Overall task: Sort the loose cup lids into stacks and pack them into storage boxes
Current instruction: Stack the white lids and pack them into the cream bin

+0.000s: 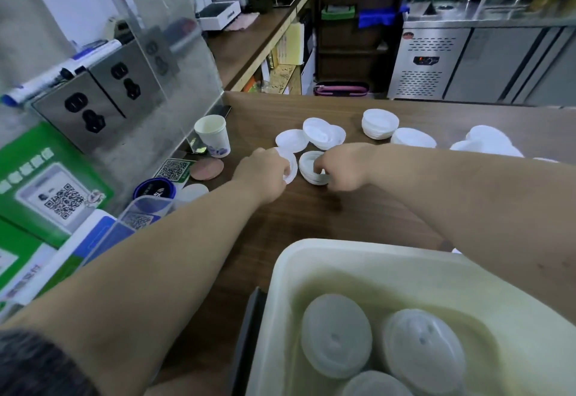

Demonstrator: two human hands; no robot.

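White plastic cup lids lie scattered on the brown wooden counter point(311, 217). My left hand point(263, 174) pinches a single lid point(290, 166) held on edge. Beside it, my right hand point(343, 164) grips a short stack of lids point(310, 168) resting on the counter. Beyond them lie loose lids point(291, 140), an overlapping pair point(324, 133), a taller stack point(379, 123) and more lids point(413, 138) to the right. A cream storage box point(358, 258) at the near edge holds stacks of lids point(336, 335), standing side by side.
A paper cup point(213, 135) stands at the left by a steel panel with sockets point(93, 108). QR-code signs point(59, 196), a brown coaster point(207, 169) and a blue round object point(154, 191) crowd the left edge. A steel fridge point(467, 61) stands beyond the counter.
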